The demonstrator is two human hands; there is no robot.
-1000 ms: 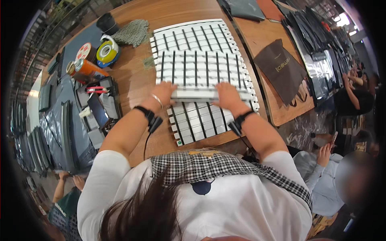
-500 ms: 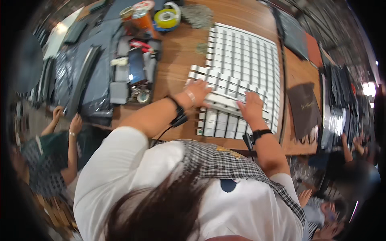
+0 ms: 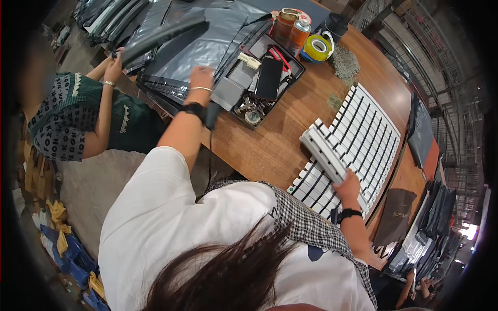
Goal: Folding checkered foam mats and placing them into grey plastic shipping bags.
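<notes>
On the table lies a white slatted mat (image 3: 369, 136) crossed by dark bands. Its near part is folded up into a thick layered bundle (image 3: 322, 150), lying on the rest of it. My right hand (image 3: 348, 186) grips the near right end of this bundle. Away to the left, my left hand (image 3: 201, 78) is stretched over dark plastic bags (image 3: 179, 57), beside the tool tray. Motion smears its fingers, so whether it touches a bag is unclear.
A black tray (image 3: 277, 103) holds a phone (image 3: 269, 78) and small tools. Behind it stand a spray can (image 3: 299, 37), a yellow tape roll (image 3: 317, 47) and a grey-green cloth (image 3: 345, 62). At left a co-worker's hands (image 3: 115, 62) hold a long dark roll (image 3: 165, 37). A brown bag (image 3: 395, 215) lies right.
My left hand has left the folded mat and swung left to the plastic bags. My right hand stays on the bundle. The whole view has turned toward the left.
</notes>
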